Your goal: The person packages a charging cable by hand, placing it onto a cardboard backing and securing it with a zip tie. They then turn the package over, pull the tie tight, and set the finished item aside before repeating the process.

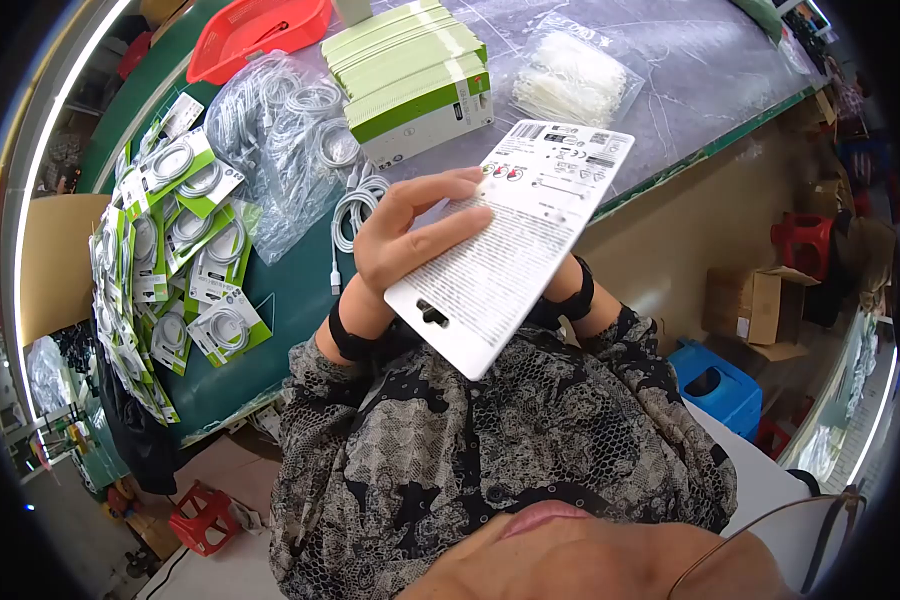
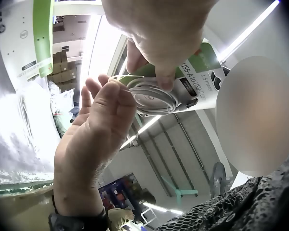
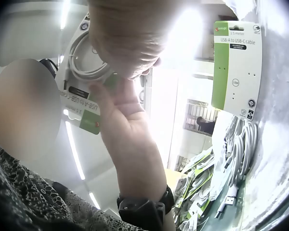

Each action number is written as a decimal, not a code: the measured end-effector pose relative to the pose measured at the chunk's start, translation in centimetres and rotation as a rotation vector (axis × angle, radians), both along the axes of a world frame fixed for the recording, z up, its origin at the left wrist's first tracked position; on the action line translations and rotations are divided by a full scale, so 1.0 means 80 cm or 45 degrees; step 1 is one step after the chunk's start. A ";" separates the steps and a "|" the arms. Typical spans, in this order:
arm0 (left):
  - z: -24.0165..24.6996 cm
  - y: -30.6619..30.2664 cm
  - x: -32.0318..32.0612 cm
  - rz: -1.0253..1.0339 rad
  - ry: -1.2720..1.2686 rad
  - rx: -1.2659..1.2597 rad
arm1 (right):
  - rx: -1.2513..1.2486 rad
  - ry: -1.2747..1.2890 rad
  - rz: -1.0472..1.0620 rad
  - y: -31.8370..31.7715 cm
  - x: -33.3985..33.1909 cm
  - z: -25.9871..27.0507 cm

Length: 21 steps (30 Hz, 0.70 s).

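A white and green USB cable card (image 1: 530, 220) is held up in front of the chest, its printed back facing the head view. My left hand (image 1: 400, 240) grips it, with fingers spread across the back and the thumb on the front. On that front sits a coiled white cable (image 2: 172, 103). My right hand (image 2: 101, 125) is largely hidden under the card in the head view. The left wrist view shows its thumb and fingertips pinching a thin white tie (image 2: 130, 76) beside the coil.
Green cards with cables (image 1: 190, 250) pile up at the left. Bagged loose cables (image 1: 270, 140) lie alongside a single white cable (image 1: 355, 215). A box of cards (image 1: 420, 120), a bag of white ties (image 1: 575, 80) and a red tray (image 1: 255, 45) stand farther back.
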State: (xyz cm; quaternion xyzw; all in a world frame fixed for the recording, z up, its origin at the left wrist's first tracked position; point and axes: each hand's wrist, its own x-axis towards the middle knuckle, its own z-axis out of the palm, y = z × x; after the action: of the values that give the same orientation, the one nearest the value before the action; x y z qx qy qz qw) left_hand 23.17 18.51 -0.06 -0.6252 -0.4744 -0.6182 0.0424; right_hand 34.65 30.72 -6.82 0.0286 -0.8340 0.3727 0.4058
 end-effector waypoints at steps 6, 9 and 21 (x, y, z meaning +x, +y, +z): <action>0.006 0.000 0.002 0.009 0.132 -0.021 | -1.811 0.020 0.872 -0.001 -0.004 -0.012; 0.005 0.005 0.010 0.022 -0.017 0.042 | -2.547 0.072 1.208 -0.008 -0.012 -0.024; 0.004 0.003 0.016 -0.013 -0.035 0.007 | -1.061 -0.156 0.699 -0.031 -0.034 -0.049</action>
State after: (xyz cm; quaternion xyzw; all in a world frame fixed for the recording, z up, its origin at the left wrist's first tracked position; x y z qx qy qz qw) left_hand 24.49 18.75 0.23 -0.6190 -0.4700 -0.6283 0.0346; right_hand 31.94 28.22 -10.71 0.0606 -0.5984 0.7681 0.2199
